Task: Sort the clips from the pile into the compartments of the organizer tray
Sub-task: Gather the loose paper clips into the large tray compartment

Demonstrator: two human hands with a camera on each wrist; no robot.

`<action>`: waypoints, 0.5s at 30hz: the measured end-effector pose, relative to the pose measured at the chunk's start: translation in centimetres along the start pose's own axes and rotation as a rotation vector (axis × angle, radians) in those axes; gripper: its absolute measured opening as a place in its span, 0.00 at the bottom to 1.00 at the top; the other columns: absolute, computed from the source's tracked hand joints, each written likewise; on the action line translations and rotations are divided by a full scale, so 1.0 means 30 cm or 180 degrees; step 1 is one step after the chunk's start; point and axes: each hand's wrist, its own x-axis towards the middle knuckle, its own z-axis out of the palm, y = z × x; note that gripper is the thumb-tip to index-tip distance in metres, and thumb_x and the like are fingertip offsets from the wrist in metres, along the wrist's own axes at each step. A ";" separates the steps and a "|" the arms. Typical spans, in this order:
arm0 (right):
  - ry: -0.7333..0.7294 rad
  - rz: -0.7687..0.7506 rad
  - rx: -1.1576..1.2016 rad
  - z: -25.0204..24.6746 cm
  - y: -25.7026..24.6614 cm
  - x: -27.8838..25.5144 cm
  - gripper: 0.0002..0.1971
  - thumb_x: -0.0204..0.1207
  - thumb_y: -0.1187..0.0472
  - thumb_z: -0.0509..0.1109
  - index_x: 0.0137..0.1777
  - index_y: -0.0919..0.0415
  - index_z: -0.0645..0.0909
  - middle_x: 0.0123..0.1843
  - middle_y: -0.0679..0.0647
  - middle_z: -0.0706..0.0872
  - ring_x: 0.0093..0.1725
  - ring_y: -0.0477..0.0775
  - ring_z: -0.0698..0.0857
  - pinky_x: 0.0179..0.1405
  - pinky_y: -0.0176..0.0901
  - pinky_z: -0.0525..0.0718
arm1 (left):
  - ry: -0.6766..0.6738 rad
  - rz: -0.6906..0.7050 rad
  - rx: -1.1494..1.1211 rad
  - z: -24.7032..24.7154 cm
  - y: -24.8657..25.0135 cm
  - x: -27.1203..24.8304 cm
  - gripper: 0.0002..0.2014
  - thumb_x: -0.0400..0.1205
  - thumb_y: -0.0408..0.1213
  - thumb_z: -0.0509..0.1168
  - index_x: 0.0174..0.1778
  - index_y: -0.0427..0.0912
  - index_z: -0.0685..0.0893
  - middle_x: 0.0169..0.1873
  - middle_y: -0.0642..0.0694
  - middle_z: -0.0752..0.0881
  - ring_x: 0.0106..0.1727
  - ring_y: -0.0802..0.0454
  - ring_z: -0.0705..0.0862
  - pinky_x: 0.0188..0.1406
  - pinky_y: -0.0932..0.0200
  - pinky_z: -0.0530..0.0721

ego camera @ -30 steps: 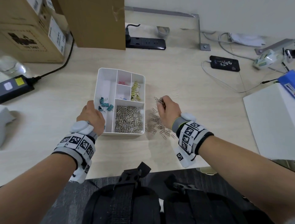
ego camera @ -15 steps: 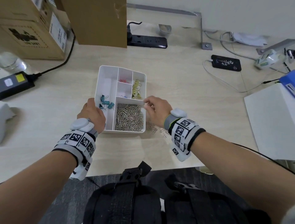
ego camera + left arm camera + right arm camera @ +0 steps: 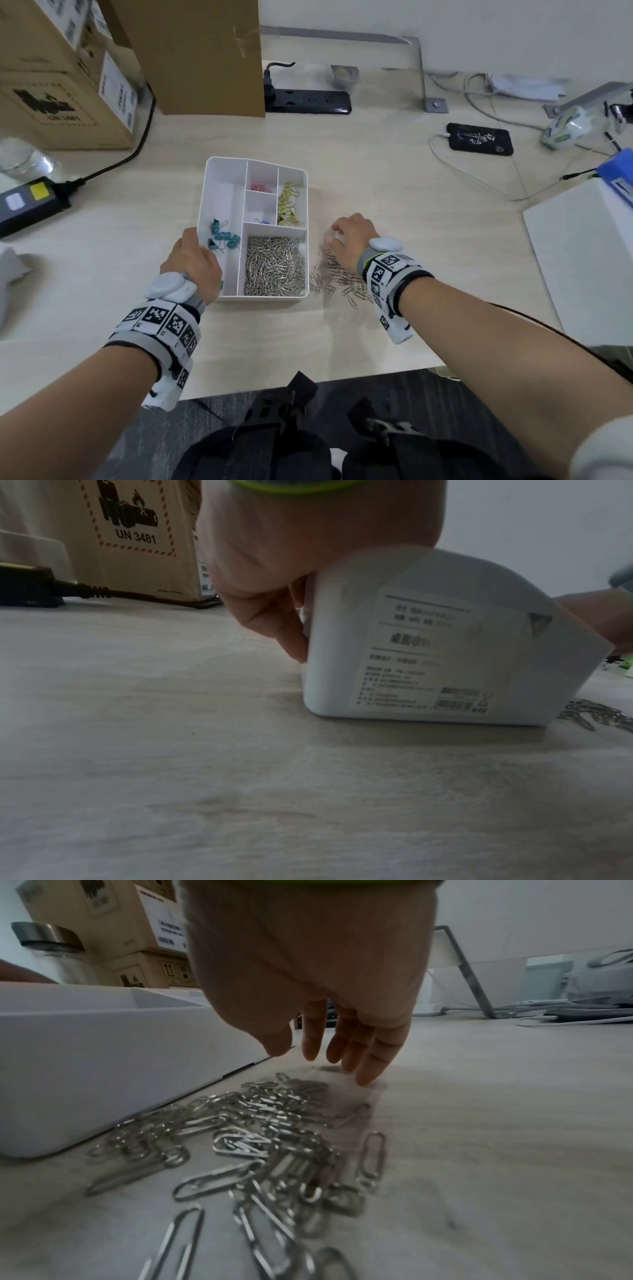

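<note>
The white organizer tray (image 3: pixel 205 192) stands mid-table. Its near right compartment is full of silver paper clips (image 3: pixel 274 267). Teal binder clips (image 3: pixel 222 236) lie in the long left compartment, pink clips (image 3: pixel 259 187) and yellow clips (image 3: pixel 287 209) in the far ones. My left hand (image 3: pixel 191 253) grips the tray's near left corner; in the left wrist view its fingers (image 3: pixel 291 637) press the tray wall (image 3: pixel 428 656). My right hand (image 3: pixel 342 236) hovers over the loose pile of paper clips (image 3: pixel 337 281) right of the tray. Its fingers (image 3: pixel 369 1056) point down, straight and empty, above the pile (image 3: pixel 257 1137).
Cardboard boxes (image 3: pixel 65 85) and a power strip (image 3: pixel 308 101) line the back. A black adapter (image 3: pixel 30 205) with its cable lies at the left, a phone (image 3: pixel 479 138) with a cable at the back right, and a white box (image 3: pixel 582 257) at the right edge.
My right hand carried a pinch of paper clips from the pile to the tray's near right compartment, then came back over the pile empty. The left hand stayed on the tray.
</note>
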 end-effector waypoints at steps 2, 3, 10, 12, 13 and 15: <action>-0.0025 -0.0180 -0.0104 0.011 -0.027 0.005 0.16 0.76 0.48 0.65 0.62 0.51 0.76 0.61 0.54 0.76 0.59 0.56 0.75 0.57 0.51 0.78 | 0.0053 0.0006 0.0030 0.005 0.001 0.004 0.10 0.84 0.35 0.54 0.58 0.35 0.71 0.42 0.33 0.81 0.35 0.37 0.77 0.35 0.49 0.73; -0.0085 -0.0323 -0.0170 0.019 -0.036 -0.002 0.16 0.73 0.48 0.66 0.60 0.50 0.76 0.59 0.53 0.76 0.57 0.56 0.75 0.54 0.51 0.79 | 0.0091 0.0018 0.0039 0.008 0.002 0.005 0.09 0.84 0.35 0.54 0.57 0.34 0.72 0.42 0.33 0.81 0.34 0.37 0.76 0.35 0.49 0.73; -0.0145 -0.1300 -0.0741 0.113 -0.026 -0.122 0.23 0.63 0.49 0.70 0.56 0.56 0.75 0.55 0.54 0.77 0.54 0.58 0.74 0.46 0.45 0.66 | 0.0226 0.0028 0.0061 0.018 0.004 0.004 0.09 0.84 0.33 0.55 0.57 0.33 0.73 0.41 0.31 0.82 0.37 0.34 0.81 0.35 0.50 0.72; -0.0032 -0.1369 -0.0695 0.131 -0.022 -0.151 0.21 0.62 0.51 0.71 0.54 0.58 0.77 0.53 0.56 0.78 0.53 0.60 0.75 0.47 0.47 0.67 | 0.0260 0.0027 0.0066 0.021 0.007 0.004 0.09 0.83 0.33 0.55 0.56 0.33 0.73 0.41 0.31 0.82 0.36 0.34 0.80 0.34 0.50 0.71; 0.0004 -0.1394 -0.0669 0.140 -0.020 -0.164 0.20 0.63 0.51 0.72 0.54 0.59 0.77 0.53 0.56 0.79 0.53 0.60 0.75 0.48 0.48 0.69 | 0.0269 0.0020 0.0065 0.022 0.008 0.003 0.09 0.83 0.33 0.55 0.56 0.33 0.73 0.41 0.31 0.82 0.35 0.36 0.78 0.34 0.50 0.71; -0.0019 -0.1452 -0.0619 0.154 -0.019 -0.183 0.17 0.66 0.53 0.71 0.53 0.59 0.79 0.51 0.55 0.80 0.52 0.59 0.75 0.51 0.50 0.71 | 0.0234 0.0002 0.0058 0.019 0.007 0.001 0.09 0.83 0.33 0.55 0.56 0.33 0.73 0.42 0.31 0.82 0.34 0.38 0.76 0.34 0.50 0.71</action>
